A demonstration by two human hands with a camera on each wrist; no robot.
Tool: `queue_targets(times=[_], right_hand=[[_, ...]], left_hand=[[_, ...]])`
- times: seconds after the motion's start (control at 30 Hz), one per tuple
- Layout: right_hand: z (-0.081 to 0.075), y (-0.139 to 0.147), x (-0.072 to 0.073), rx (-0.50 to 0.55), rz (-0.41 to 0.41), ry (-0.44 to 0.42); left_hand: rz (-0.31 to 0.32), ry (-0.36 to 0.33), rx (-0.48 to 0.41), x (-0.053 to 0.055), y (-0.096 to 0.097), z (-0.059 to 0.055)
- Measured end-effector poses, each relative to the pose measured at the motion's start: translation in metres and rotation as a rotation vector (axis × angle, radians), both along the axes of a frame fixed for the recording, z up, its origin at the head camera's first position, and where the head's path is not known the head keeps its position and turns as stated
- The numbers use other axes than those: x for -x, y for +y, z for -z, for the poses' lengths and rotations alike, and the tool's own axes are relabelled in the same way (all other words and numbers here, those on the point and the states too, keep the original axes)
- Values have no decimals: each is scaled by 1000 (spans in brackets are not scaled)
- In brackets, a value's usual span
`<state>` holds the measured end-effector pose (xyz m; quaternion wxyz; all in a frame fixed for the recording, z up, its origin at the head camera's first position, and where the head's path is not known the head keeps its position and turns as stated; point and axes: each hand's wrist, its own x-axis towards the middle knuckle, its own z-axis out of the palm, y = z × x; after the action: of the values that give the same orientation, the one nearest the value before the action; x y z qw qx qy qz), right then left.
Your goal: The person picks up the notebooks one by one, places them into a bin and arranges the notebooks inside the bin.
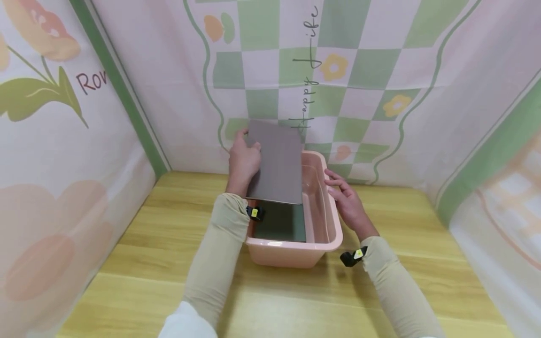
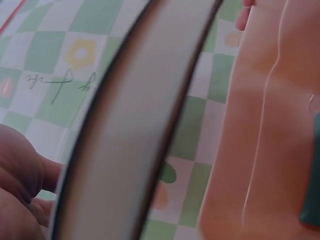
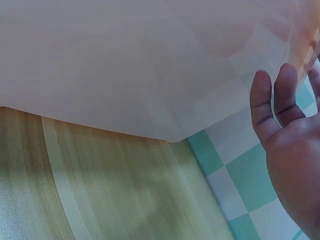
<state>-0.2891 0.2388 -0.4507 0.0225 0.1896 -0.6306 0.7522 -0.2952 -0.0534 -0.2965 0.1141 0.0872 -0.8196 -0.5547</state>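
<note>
My left hand [image 1: 244,162] grips a grey-brown hardcover book [image 1: 276,162] by its left side, thumb on the front cover. The book is raised above the pink plastic basin [image 1: 274,244] and tilted. In the left wrist view the pale page edges of this thick book [image 2: 130,120] run across the middle, with part of the left hand [image 2: 22,185] beside it. A dark green book [image 1: 281,223] lies inside the basin, partly hidden under the raised one. At the basin's right rim, my right hand [image 1: 348,204] touches the wall with loosely bent fingers.
The basin stands on a light wood table [image 1: 177,263], toward its back edge. Behind it hangs a checkered fabric curtain [image 1: 270,70], with a printed curtain [image 1: 50,202] on the left side and another on the right [image 1: 498,202].
</note>
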Motion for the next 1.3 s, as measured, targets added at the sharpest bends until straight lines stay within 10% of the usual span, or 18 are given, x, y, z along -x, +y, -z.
queue_targets(times=[1.3], right_hand=[[2,-5,0,21,31,-9]], left_hand=[[15,-83,195,12,39,26]])
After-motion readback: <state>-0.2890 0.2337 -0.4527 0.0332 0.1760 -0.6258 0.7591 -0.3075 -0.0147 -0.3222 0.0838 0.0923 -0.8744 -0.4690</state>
